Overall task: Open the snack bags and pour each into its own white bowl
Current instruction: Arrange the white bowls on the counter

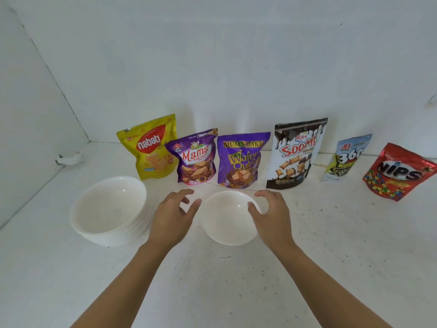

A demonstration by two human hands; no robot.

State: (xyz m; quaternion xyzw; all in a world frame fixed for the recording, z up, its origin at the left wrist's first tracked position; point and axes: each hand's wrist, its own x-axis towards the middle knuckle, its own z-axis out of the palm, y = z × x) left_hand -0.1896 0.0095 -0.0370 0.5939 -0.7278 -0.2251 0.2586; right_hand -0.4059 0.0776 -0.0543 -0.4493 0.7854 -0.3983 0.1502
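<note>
A single white bowl (227,223) sits on the white surface between my hands. My left hand (173,216) hovers just left of its rim, fingers loosely curved and holding nothing. My right hand (272,214) is at the bowl's right side, its thumb lying over the rim and its fingers relaxed. Behind the bowl, several snack bags stand sealed along the wall: yellow Nabati (151,147), purple Mama (196,159), purple Mum's Bake (241,159), black-and-white Soomi (295,152), a pale blue bag (347,157) and red Nips (399,171).
A stack of several white bowls (108,209) stands left of my left hand. White walls close off the back and the left side, meeting in a corner at the far left. The white surface (331,245) extends right and toward me.
</note>
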